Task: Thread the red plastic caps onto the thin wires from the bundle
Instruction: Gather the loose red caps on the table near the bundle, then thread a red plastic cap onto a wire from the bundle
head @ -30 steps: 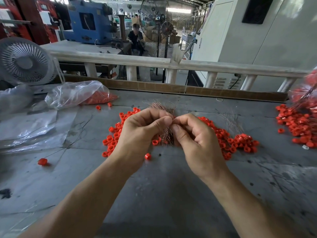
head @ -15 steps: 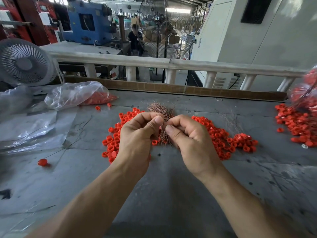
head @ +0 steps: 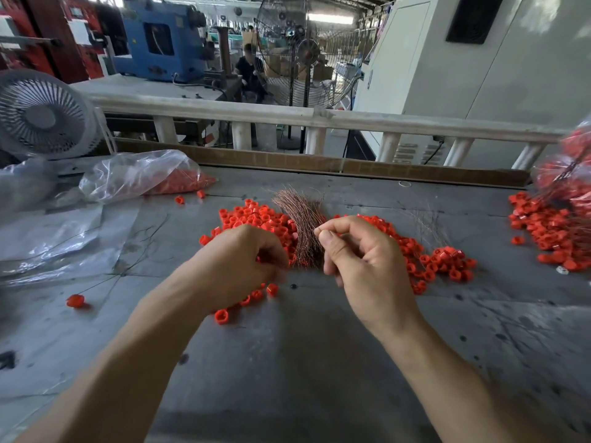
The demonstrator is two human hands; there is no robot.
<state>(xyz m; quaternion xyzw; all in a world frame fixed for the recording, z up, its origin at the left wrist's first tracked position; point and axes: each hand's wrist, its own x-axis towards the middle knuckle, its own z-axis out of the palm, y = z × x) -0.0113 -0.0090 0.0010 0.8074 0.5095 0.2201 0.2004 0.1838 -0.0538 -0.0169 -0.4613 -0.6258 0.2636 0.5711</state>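
Head view — coppery wire bundle (head: 302,228), ridged caps (head: 256,219).

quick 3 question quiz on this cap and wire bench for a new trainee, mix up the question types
1. True or false: the wire bundle lies between the two hands.
2. Which hand is raised with thumb and forefinger pinched together beside the bundle?
A. left hand
B. right hand
3. Fill in: the clear plastic bag holding red caps lies on the far ____ of the table.

Key:
1. True
2. B; whether it pinches a wire is too fine to see.
3. Left
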